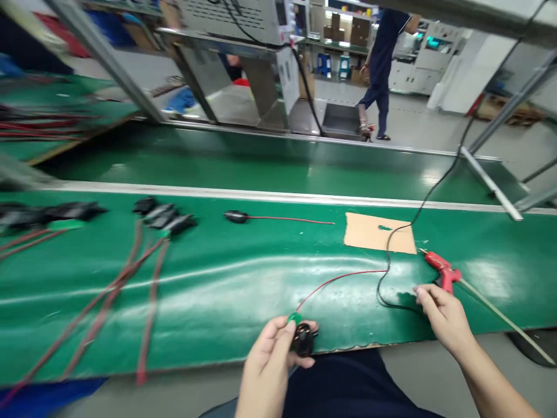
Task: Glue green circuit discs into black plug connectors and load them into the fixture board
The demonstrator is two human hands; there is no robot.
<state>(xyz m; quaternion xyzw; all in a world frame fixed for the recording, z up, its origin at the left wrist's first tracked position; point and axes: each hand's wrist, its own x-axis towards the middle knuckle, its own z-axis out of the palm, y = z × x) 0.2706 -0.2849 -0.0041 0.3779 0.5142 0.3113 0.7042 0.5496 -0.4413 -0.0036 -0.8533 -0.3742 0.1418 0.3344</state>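
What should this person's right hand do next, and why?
Probably take hold of the red glue gun. That seems the sensible small move: the right hand is right beside it with nothing clearly visible in its grip, a glue stick sticks out of the gun's back, and the left hand already holds the black part with its red wire.

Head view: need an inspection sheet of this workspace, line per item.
Surface: green mat, glossy, rippled.
Job's things: black part, green-ended, with red wire, in left hand; red glue gun with pale stick.
Clutter: second black part, wired; blurred black bundles at left; cardboard piece.
Hands: left hand grips black part; right hand beside glue gun, grip unclear.
Cables: black cord crosses the cardboard piece, loops on mat.
Surroundings: person in dark blue beyond; metal frame.
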